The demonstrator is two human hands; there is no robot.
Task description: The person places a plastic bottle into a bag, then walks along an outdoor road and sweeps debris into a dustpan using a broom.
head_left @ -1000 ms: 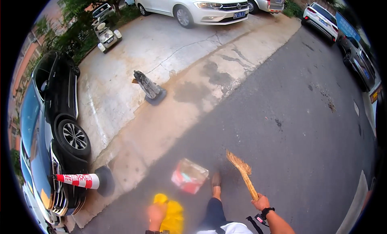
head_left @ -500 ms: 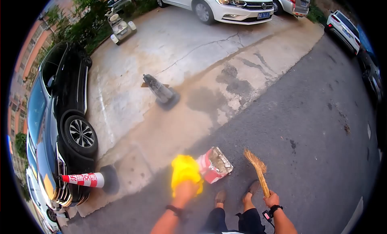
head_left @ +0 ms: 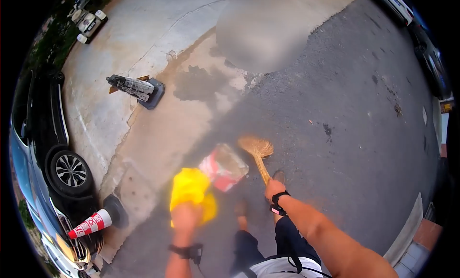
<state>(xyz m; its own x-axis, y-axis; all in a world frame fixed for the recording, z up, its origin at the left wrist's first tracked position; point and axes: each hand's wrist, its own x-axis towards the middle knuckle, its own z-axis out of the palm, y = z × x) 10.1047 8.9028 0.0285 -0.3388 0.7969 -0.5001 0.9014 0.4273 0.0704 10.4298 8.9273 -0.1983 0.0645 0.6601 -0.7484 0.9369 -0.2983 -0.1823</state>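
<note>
My left hand (head_left: 186, 215) is closed round a bright yellow, cloth-like bundle (head_left: 189, 187), smeared by motion. Against the bundle's far side is a red-and-white open container (head_left: 223, 168), shaped like a box-type dustpan; its join to the bundle or my hand is hidden. My right hand (head_left: 274, 188) grips the handle of a straw hand broom (head_left: 258, 151). The bristles fan out just right of the container, apart from it, over the dark asphalt (head_left: 306, 168).
A red-and-white traffic cone (head_left: 93, 224) lies tipped beside a dark car (head_left: 57, 139) on the left. A worn grey cone (head_left: 136, 89) lies on the concrete ahead. A small white vehicle (head_left: 88, 24) stands upper left, and a kerb (head_left: 405, 230) runs lower right.
The view has tilted down and shifted, so the cones and cars appear further left or higher. The broom and my right hand have come leftward, closer to the container, which moves along with the yellow bundle.
</note>
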